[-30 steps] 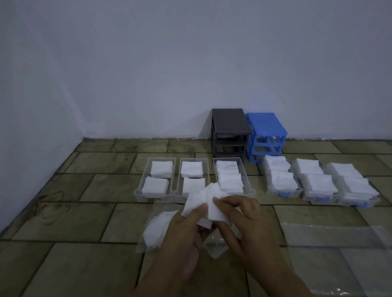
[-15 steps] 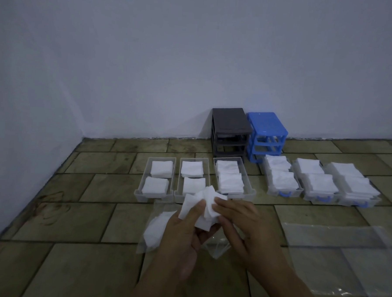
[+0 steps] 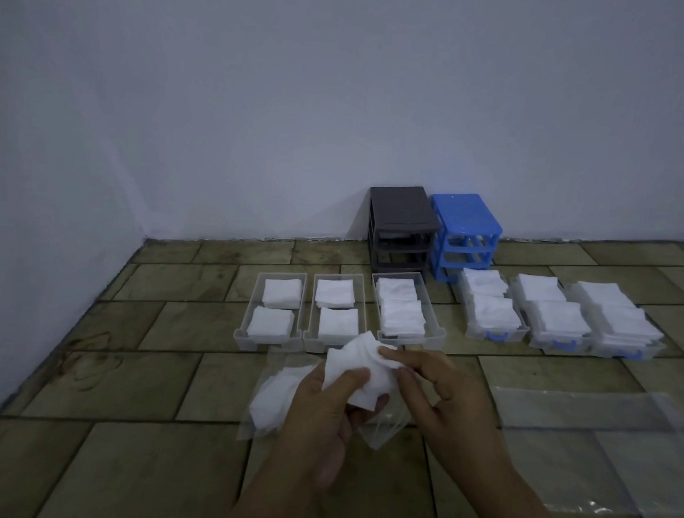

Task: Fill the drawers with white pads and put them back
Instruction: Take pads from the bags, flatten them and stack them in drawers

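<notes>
At lower centre of the frame, the left hand (image 3: 324, 420) gripped a small stack of white pads (image 3: 356, 372), thumb curled over its front, while the right hand (image 3: 440, 394) pinched the stack's upper right edge between thumb and fingers. Under the hands lay a clear plastic bag (image 3: 269, 405) on the tiled floor (image 3: 123, 465), with more pads inside. Just above stood three grey-fronted drawers (image 3: 272, 314), each holding two piles of pads. To the right sat three clear drawers with blue handles (image 3: 496, 314), filled higher. Behind them, against the wall, stood a dark grey drawer frame (image 3: 401, 226) touching a blue drawer frame (image 3: 466, 229). A second plastic bag (image 3: 599, 450) lay at lower right.
</notes>
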